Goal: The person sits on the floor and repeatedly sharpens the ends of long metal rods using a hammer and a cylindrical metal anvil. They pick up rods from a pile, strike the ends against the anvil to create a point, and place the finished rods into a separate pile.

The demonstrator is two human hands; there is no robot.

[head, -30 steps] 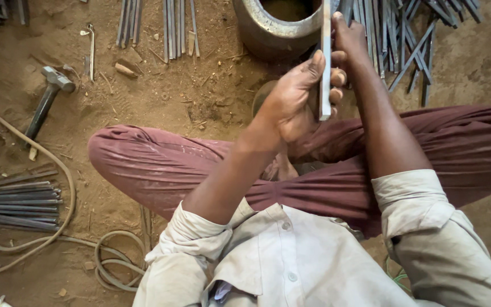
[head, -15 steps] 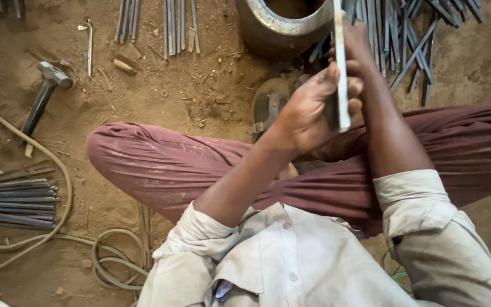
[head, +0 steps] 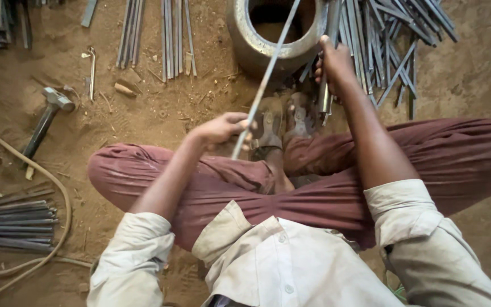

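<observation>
long thin grey metal strip point(head: 268, 77), slanted, in left hand point(head: 223, 128), over pot point(head: 251, 48)

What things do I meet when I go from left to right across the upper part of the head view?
Hammer → small bent metal piece → row of flat metal strips → round metal pot → right hand gripping a rod → pile of metal rods.

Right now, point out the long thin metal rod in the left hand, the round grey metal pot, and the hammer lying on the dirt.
long thin metal rod point(head: 268, 77), head view, mid-shaft.
round grey metal pot point(head: 257, 48), head view, left outer wall.
hammer point(head: 57, 100), head view, metal head.
</observation>
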